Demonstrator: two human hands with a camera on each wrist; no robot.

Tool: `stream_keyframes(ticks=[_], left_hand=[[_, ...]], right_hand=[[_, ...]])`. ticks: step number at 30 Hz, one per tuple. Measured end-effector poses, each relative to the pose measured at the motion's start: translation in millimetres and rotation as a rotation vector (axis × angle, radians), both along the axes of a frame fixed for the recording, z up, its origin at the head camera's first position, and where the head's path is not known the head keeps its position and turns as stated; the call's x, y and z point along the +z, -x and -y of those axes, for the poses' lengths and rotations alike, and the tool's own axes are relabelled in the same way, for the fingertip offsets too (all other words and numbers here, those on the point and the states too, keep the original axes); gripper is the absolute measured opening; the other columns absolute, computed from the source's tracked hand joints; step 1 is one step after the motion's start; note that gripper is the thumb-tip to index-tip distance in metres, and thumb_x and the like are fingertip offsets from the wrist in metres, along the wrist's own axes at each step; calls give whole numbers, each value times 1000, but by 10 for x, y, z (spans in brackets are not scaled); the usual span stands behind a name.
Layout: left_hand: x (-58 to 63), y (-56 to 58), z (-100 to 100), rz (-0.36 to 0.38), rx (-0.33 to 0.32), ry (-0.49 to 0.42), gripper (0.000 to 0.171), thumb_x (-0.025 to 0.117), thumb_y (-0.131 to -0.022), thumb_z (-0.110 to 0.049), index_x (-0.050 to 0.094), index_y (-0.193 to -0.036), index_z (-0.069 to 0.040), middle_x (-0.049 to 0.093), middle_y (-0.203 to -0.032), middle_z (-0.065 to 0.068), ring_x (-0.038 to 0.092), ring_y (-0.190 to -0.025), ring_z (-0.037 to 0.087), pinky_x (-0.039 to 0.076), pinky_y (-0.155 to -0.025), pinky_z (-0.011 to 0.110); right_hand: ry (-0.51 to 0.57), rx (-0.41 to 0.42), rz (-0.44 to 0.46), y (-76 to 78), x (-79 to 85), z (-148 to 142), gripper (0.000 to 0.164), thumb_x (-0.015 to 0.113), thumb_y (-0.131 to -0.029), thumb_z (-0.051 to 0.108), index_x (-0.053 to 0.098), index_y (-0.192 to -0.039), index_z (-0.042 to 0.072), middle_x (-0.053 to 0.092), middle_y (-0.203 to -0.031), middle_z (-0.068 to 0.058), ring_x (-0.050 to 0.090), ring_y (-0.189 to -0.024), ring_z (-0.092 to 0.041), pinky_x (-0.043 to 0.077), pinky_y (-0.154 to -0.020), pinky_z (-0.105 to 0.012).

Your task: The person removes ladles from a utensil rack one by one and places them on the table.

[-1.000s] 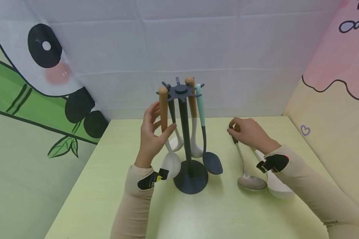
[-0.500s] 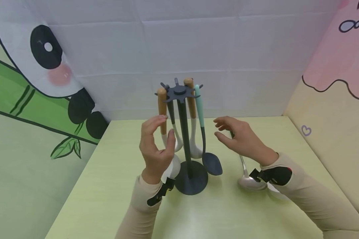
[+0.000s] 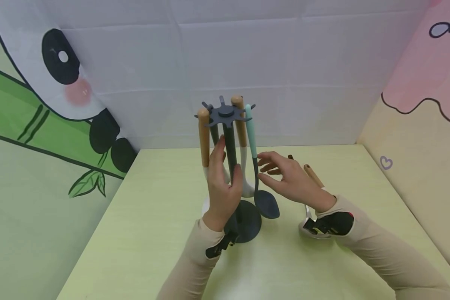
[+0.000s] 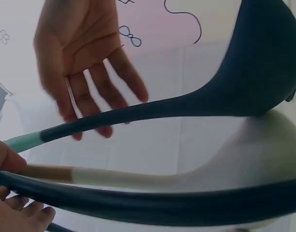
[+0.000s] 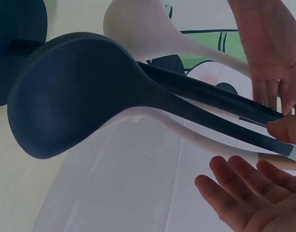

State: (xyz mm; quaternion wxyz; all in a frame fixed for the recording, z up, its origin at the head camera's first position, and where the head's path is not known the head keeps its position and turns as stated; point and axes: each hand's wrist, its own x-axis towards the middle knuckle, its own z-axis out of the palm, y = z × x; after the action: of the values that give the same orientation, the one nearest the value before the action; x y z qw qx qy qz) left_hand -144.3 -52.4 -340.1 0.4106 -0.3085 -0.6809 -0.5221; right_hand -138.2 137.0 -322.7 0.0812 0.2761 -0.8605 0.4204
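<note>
A dark utensil rack (image 3: pixel 229 146) stands upright, with utensils hanging from its hooked top. My left hand (image 3: pixel 223 191) is at the pole, fingers extended and thumb raised, partly covering the pole and the utensils behind. Right of the pole hangs a dark ladle (image 3: pixel 267 204) with a turquoise handle. My right hand (image 3: pixel 293 181) is beside its stem, fingers loosely bent. In the right wrist view the ladle's stem passes between that hand's thumb and spread fingers (image 5: pixel 235 176). Wooden-handled white utensils hang at the left (image 3: pixel 204 137) and the back right (image 3: pixel 241 129).
On the table (image 3: pixel 142 233), right of the rack, lies a metal ladle (image 3: pixel 308 214), partly covered by my right wrist. A utensil with a wooden handle (image 3: pixel 314 176) lies beyond it, mostly hidden by the arm. A pale cloth wall (image 3: pixel 303 104) closes off the back.
My right hand has let go of the metal ladle's handle and moved left to the turquoise-handled ladle. My left hand has left the wooden-handled utensil and shifted right to the pole.
</note>
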Motion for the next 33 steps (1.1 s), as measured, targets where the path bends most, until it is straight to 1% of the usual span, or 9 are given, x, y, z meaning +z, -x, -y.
stream_keyframes(ticks=[4, 7, 10, 15, 21, 24, 26, 28, 33], left_hand=[[-85, 64, -66, 106, -15, -54, 55, 54, -91, 6, 37, -143, 14, 50, -137, 27, 53, -120, 38, 49, -96, 48], [-123, 92, -95, 135, -2, -86, 52, 54, -94, 2, 39, -143, 12, 56, -127, 25, 58, -112, 37, 52, -88, 45], [-138, 115, -112, 116, 13, -99, 50, 54, -95, 3, 40, -142, 11, 58, -120, 24, 60, -108, 36, 53, -86, 44], [-100, 99, -117, 3, 86, -76, 50, 55, -91, 5, 41, -139, 12, 51, -132, 26, 54, -116, 37, 52, -91, 45], [84, 57, -77, -273, 178, -45, 44, 58, -85, 9, 48, -128, 12, 52, -123, 26, 52, -112, 38, 49, -92, 40], [229, 81, -41, -379, 249, -79, 40, 59, -85, 4, 51, -124, 9, 54, -119, 22, 50, -111, 37, 42, -97, 43], [335, 125, -9, -403, 285, -123, 42, 61, -84, -1, 51, -124, 7, 53, -122, 19, 45, -117, 37, 35, -102, 49], [438, 182, 27, -391, 303, -152, 47, 63, -83, -6, 49, -126, 8, 51, -128, 18, 40, -125, 38, 28, -107, 54], [645, 307, 73, -309, 223, -147, 67, 70, -83, -16, 40, -133, 16, 42, -138, 28, 33, -136, 35, 21, -115, 50]], right_hand=[[35, 42, -3, 27, -42, 50, 43, 65, -94, 5, 52, -134, -3, 64, -120, -19, 68, -103, -32, 55, -88, -45], [46, 54, -9, 39, -70, 73, 41, 65, -93, 2, 53, -132, -3, 63, -120, -19, 68, -101, -31, 56, -85, -44], [51, 61, -19, 49, -94, 84, 38, 65, -93, 0, 54, -129, -4, 64, -118, -19, 69, -99, -32, 57, -83, -44], [53, 76, -44, 65, -120, 95, 35, 65, -93, 0, 56, -126, -2, 66, -115, -18, 70, -97, -30, 58, -82, -41], [56, 98, -65, 78, -128, 113, 32, 64, -94, -1, 58, -125, -2, 69, -110, -15, 71, -95, -26, 58, -81, -36], [56, 94, -75, 80, -121, 120, 30, 64, -94, -1, 59, -124, -2, 70, -108, -13, 72, -92, -24, 58, -79, -36], [58, 92, -79, 79, -118, 124, 30, 64, -94, -1, 59, -123, -2, 70, -105, -12, 72, -91, -23, 59, -78, -35], [62, 89, -82, 80, -118, 127, 29, 65, -93, -1, 60, -122, -2, 71, -104, -11, 72, -90, -22, 59, -77, -34], [73, 87, -80, 85, -130, 137, 28, 66, -93, -1, 60, -120, -2, 72, -100, -9, 72, -87, -20, 59, -74, -33]])
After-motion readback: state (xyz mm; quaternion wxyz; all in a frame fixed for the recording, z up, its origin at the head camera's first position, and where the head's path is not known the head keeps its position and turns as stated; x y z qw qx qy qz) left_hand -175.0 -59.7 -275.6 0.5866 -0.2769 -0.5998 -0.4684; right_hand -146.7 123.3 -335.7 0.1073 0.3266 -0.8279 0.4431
